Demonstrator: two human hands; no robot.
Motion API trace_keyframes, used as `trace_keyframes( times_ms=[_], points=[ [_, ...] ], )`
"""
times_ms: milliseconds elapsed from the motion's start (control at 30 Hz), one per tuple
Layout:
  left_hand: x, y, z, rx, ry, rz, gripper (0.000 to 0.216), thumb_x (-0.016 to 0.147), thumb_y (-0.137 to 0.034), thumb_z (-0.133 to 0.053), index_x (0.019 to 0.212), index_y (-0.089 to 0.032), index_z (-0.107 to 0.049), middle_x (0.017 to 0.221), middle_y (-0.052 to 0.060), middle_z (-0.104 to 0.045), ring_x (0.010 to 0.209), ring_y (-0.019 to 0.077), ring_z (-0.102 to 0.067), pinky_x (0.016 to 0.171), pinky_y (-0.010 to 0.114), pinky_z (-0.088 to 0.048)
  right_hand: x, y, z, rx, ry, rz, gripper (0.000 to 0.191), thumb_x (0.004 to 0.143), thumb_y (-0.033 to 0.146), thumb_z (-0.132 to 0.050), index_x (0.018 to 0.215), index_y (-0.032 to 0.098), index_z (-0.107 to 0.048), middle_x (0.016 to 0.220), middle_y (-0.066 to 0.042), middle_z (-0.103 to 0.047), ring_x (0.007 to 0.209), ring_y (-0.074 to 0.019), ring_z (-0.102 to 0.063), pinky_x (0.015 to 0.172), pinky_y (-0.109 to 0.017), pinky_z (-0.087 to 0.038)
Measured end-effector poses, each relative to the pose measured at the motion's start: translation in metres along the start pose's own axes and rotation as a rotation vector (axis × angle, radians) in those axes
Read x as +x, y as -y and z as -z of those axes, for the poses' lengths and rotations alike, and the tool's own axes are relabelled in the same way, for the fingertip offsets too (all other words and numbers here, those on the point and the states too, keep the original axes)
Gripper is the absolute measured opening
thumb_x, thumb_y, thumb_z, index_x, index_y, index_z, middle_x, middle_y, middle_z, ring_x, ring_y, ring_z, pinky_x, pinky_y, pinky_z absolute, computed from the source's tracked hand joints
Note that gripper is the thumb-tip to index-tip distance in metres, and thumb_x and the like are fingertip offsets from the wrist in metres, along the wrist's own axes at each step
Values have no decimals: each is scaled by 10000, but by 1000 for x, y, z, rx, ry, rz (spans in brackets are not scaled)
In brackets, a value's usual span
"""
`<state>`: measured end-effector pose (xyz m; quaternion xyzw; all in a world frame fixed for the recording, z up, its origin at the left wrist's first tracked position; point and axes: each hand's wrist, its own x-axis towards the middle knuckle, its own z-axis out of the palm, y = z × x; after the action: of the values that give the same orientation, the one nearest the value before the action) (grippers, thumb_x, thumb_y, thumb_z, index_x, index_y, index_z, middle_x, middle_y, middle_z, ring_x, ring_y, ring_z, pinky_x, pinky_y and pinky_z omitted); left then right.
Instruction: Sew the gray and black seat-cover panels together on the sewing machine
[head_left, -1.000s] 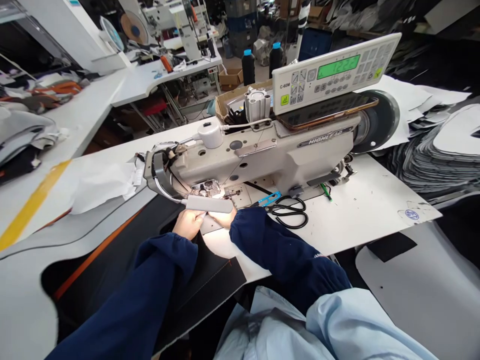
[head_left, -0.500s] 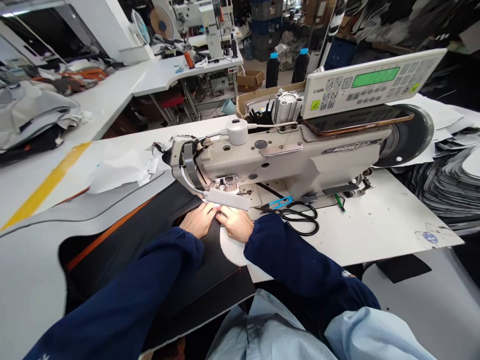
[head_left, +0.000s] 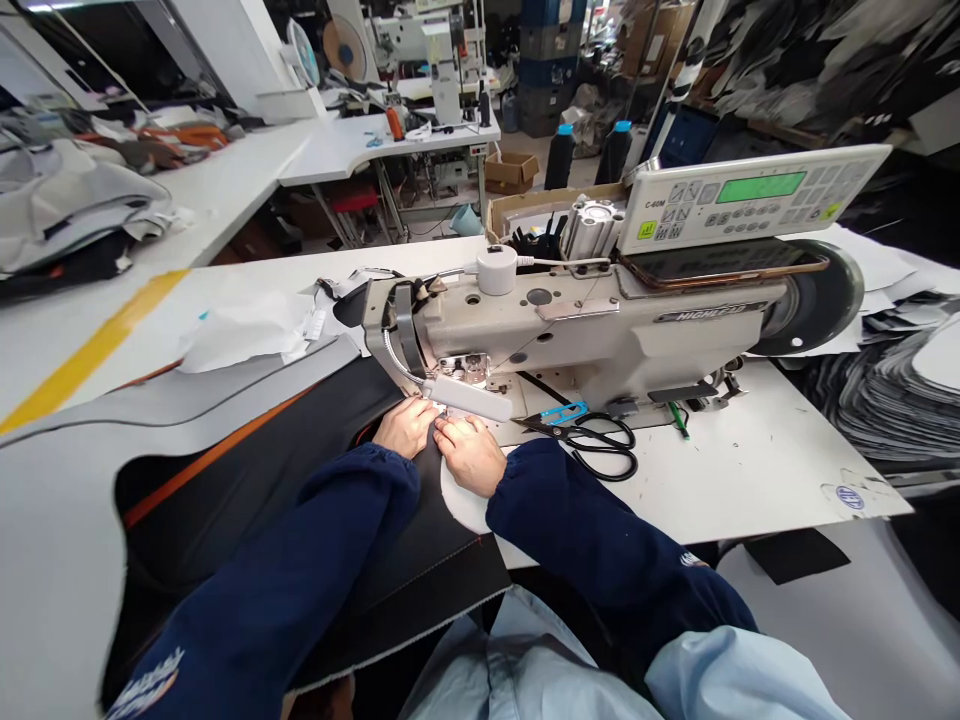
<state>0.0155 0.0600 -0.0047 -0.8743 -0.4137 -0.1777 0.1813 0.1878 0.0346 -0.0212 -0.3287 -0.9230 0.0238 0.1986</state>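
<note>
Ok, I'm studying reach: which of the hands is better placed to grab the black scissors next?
Likely the right hand: the black scissors lie beside its sleeve, while the left hand rests farther off on the black material.

Lower sewing head (head_left: 463, 368) hidden behind lamp bar (head_left: 471, 398). Digits on green display (head_left: 763, 187) unreadable. Black fabric (head_left: 262, 475) partly covered by left sleeve (head_left: 330, 560); sleeve cut off at bottom edge.

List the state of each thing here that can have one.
Left hand: on the black fabric, fingers bent
Right hand: close beside the left, fingers bent
Black fabric: spread out, partly hidden by sleeves
Lamp bar: lit, glow beneath
Display panel: screen green
Phone: lying down, screen looks dark
Black scissors: lying down, not held
</note>
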Motion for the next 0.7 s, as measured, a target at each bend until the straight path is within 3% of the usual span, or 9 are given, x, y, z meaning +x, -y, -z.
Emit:
trace_keyframes(
  times_ms=[100,200,300,400,467,533,633,700],
  points=[
    [-1,-1,-1,-19,17,14,324,832,-85,-372,848,-171,-685,782,60,-652,772,161,-584,762,253,-503,1,0,3,12,13,-1,333,887,117,-383,1162,74,-567,1256,-154,-541,1159,-263,-443,948,-453,-351],
    [-2,-3,1,-36,126,44,334,828,-84,-365,883,-165,-684,825,68,-656,810,165,-583,787,261,-497,2,6,11,41,46,-12,316,874,91,-413,1146,48,-567,1239,-174,-542,1166,-267,-443,954,-454,-354],
    [-4,-7,7,-44,250,62,345,813,-90,-377,1007,-140,-658,896,87,-649,880,186,-572,821,286,-488,-3,17,25,132,131,21,258,898,238,-494,1025,55,-622,1132,-173,-590,1087,-263,-501,933,-435,-377],
    [-4,-10,12,-35,344,72,366,793,-100,-394,1073,-126,-628,975,104,-633,929,207,-554,860,321,-474,-13,31,44,358,268,245,362,890,446,-507,913,117,-655,978,-103,-644,925,-188,-572,835,-320,-432],
    [-3,-12,13,-31,377,79,367,791,-105,-399,1082,-118,-622,1000,107,-627,951,216,-543,879,328,-461,-23,41,58,476,342,426,391,880,492,-498,940,136,-648,911,-63,-657,855,-149,-585,777,-261,-439],
    [-1,-13,14,-25,396,86,372,796,-109,-395,1096,-97,-614,1007,114,-624,968,225,-536,889,331,-452,-34,56,69,491,377,511,489,821,573,-536,1030,138,-619,890,-54,-653,792,-153,-583,709,-265,-448],
    [1,-15,14,-13,423,95,381,807,-117,-380,1114,-68,-601,1030,130,-617,982,237,-529,877,340,-448,-49,87,69,353,322,487,639,716,620,-622,1155,161,-548,902,-65,-633,725,-198,-563,592,-314,-439],
    [2,-16,14,-7,436,102,381,810,-118,-374,1114,-67,-599,1040,131,-614,988,238,-525,864,342,-444,-56,109,58,212,196,379,453,793,440,-610,1142,158,-545,825,-64,-622,689,-208,-555,543,-319,-414]
  ],
)
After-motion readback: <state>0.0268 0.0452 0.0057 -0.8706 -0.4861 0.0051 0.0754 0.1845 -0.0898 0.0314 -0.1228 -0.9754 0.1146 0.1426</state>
